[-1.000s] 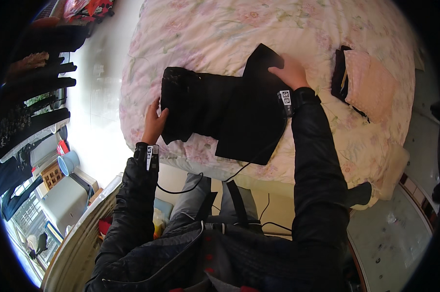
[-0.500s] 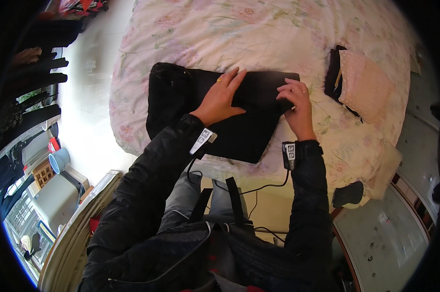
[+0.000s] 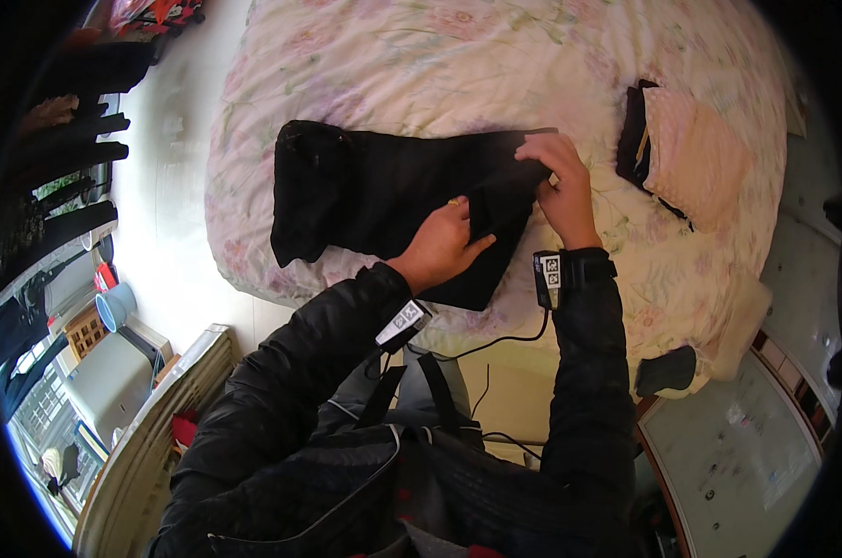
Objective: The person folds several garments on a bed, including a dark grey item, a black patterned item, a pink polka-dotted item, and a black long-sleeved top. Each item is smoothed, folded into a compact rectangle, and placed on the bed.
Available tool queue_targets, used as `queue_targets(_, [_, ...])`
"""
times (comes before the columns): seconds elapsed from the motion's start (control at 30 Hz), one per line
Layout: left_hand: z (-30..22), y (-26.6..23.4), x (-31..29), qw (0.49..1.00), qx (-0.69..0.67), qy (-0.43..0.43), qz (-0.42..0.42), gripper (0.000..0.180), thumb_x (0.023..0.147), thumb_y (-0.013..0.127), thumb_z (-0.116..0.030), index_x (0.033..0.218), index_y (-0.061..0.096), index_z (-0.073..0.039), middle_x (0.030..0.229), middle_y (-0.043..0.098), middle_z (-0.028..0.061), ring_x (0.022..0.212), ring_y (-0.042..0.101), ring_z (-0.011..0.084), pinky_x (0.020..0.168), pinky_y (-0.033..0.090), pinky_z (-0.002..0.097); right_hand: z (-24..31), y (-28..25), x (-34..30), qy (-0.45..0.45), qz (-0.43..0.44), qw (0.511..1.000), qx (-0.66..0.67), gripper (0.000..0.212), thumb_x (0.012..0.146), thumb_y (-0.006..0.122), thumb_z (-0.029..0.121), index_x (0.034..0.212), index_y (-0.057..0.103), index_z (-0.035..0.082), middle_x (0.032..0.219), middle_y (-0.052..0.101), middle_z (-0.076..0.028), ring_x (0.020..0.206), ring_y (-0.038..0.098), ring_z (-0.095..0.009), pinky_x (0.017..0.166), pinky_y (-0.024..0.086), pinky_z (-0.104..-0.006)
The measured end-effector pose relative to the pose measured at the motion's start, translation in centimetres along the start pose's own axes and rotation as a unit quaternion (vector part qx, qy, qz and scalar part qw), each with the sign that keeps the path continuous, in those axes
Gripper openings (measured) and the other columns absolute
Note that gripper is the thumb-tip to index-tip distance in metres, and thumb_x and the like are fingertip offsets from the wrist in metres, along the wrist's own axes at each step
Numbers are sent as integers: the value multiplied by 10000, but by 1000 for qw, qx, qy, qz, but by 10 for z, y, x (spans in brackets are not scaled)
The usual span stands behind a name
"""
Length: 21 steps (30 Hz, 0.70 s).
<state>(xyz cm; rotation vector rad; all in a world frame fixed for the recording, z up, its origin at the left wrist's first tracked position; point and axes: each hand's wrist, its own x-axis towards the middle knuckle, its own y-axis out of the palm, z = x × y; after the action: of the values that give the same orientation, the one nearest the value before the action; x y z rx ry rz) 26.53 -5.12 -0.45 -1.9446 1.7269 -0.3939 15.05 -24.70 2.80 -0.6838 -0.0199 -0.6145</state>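
Observation:
A black garment lies folded on the bed, its wider end to the left; what kind it is cannot be told. My right hand is closed on its far right corner, with the fingers over the edge and the thumb below. Nearer to me, my left hand has its fingers bent into the cloth around the middle of the near side, the fingertips partly hidden in the black fabric. Below that hand, a lower layer of the garment sticks out toward me.
The bed has a pale floral cover. At its right lie a folded pink cloth with black cloth beside it and a dark flat item. Dark clothes hang at the left, above a blue bucket. A cable runs between my wrist devices.
My left hand has moved from flat on the garment toward me, its fingers now bent. The right hand has shifted slightly up and closed on the corner. The garment's near left edge has drawn up.

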Motion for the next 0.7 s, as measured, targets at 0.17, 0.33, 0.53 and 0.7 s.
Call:
queue_targets(0.17, [-17, 15, -9, 996, -53, 1, -65, 350, 890, 682, -234, 715, 638, 65, 798, 622, 268, 790, 585, 479, 748, 483, 508, 0, 22, 25, 15, 108, 994, 18, 349, 700, 657, -40, 1035, 666, 56, 1078, 660, -112, 1145, 565, -330, 973, 449, -387])
queue_targets(0.33, [-23, 9, -10, 995, -53, -55, -63, 415, 911, 656, -250, 657, 598, 73, 733, 604, 268, 748, 570, 472, 730, 467, 518, 6, 10, 24, -18, 65, 997, -23, 515, 719, 652, -13, 1228, 623, 55, 1332, 592, -136, 1255, 513, -351, 1089, 392, -422])
queue_targets(0.53, [-30, 4, -4, 995, -47, -48, -73, 434, 917, 649, -272, 662, 612, 77, 705, 597, 262, 744, 572, 451, 732, 468, 515, 12, -5, -3, -34, 254, 951, -172, 600, 672, 591, -87, 1247, 631, 80, 1440, 523, -116, 1431, 363, -342, 1178, 269, -534])
queue_targets(0.7, [-30, 2, 1, 993, -17, -67, -95, 376, 884, 693, -264, 759, 631, 86, 950, 580, 294, 898, 564, 452, 795, 472, 497, -12, -1, -1, -43, 310, 928, -202, 421, 652, 653, -59, 1049, 699, 72, 1250, 643, -92, 1377, 430, -314, 1181, 243, -582])
